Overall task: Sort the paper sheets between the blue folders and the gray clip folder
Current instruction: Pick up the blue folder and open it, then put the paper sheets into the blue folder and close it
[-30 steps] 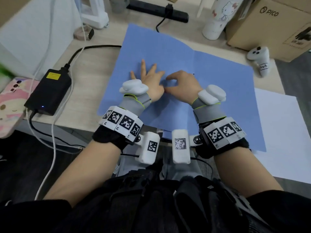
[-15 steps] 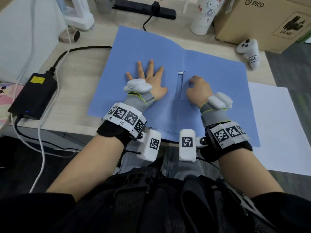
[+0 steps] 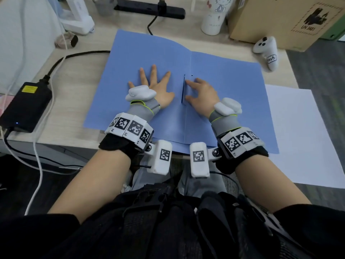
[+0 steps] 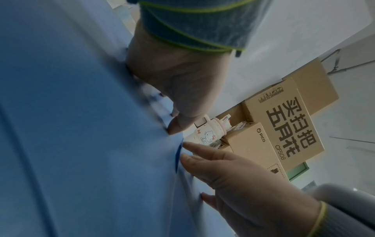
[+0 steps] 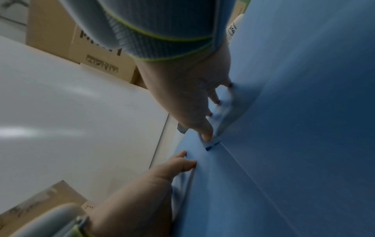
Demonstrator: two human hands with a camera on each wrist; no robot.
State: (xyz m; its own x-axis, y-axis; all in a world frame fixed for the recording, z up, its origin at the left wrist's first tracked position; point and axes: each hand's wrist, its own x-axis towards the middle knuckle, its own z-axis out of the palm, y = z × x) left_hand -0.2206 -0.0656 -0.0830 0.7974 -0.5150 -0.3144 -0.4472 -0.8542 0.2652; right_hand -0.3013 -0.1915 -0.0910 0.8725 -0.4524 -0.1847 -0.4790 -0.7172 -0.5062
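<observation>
An open blue folder [image 3: 233,90] lies flat on the desk. My left hand [image 3: 155,85] rests flat on its left half with the fingers spread. My right hand [image 3: 197,92] lies just right of the spine, its fingertips pressing a narrow blue strip [image 3: 183,90] that stands slightly raised along the crease. The right wrist view shows my index finger [image 5: 205,133] pushing down on that strip [image 5: 212,142]. A white paper sheet [image 3: 298,128] lies to the right, partly under the folder. No gray clip folder is in view.
A black power adapter [image 3: 26,103] with cables sits at the left desk edge. A white controller [image 3: 267,51], a cardboard box [image 3: 280,19], a white cup [image 3: 214,15] and a black power strip [image 3: 149,9] line the back. The folder overhangs the desk's front edge.
My right hand moved from beside the left hand to the spine, where a narrow strip now stands raised. My left hand stayed spread flat on the left half.
</observation>
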